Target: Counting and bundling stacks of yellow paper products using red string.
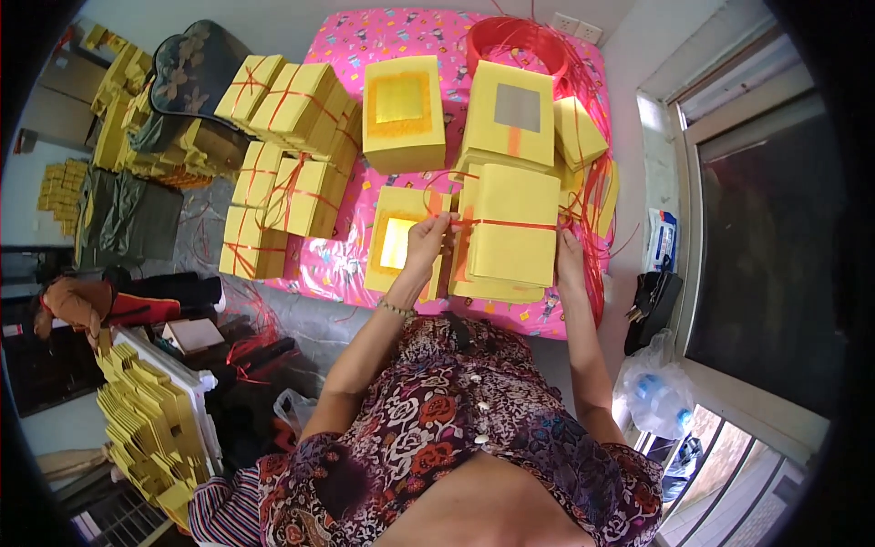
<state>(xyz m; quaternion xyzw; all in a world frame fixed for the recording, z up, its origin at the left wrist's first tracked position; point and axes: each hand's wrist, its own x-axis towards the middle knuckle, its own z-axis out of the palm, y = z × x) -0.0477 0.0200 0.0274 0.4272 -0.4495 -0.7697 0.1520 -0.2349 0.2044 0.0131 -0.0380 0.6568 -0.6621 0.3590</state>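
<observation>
A thick stack of yellow paper [518, 244] stands before me on the table, with a red strap [515, 223] running across its top. My left hand [432, 242] is at its left edge, fingers closed in a pinch on the strap, and a loop of strap rises above them. My right hand [571, 260] grips the stack's right edge, its fingers partly hidden. Beneath my left hand lies another yellow stack [387, 202] with a shiny gold square on top. Beyond are a yellow stack with a gold square [433, 141] and one with a grey square [483, 118].
A pink patterned cloth [342, 41] covers the table. Strapped yellow bundles [305, 196] are piled at the left, and a red ring-shaped coil [474, 41] lies at the back. Loose red straps [594, 283] hang at the right. Another person's striped sleeve [223, 510] shows at lower left.
</observation>
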